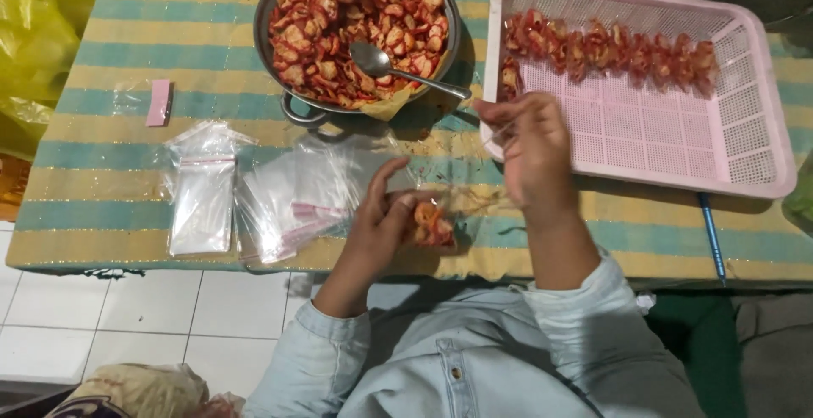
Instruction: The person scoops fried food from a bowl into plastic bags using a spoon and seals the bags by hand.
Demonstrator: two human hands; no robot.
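Overhead, 1 round metal pan (284, 11) sits on a striped green and yellow tablecloth (102, 172); every place below is given from that pan. The pan is heaped with red-coated chips (339, 20), and 1 metal spoon (398, 69) lies in it, bowl on the chips, handle over the near right rim. To the pan's right sits 1 pink perforated plastic tray (660, 143), holding a single row of small filled packets of red chips (610, 49) along its far side; they overlap, so I cannot count them exactly. Below and left of the pan lie 2 loose lots of empty clear plastic bags (203, 189), and to its left lies 1 small pink strip (158, 102).

Below the pan, near the table's front edge, 1 small clear bag of red chips (432, 225) rests in the left hand (385, 219), whose fingers curl around it while the thumb points up. The right hand (529, 151), below and right of the pan, is pinched narrow, its fingertips (491, 111) nipping something thin that I cannot make out.
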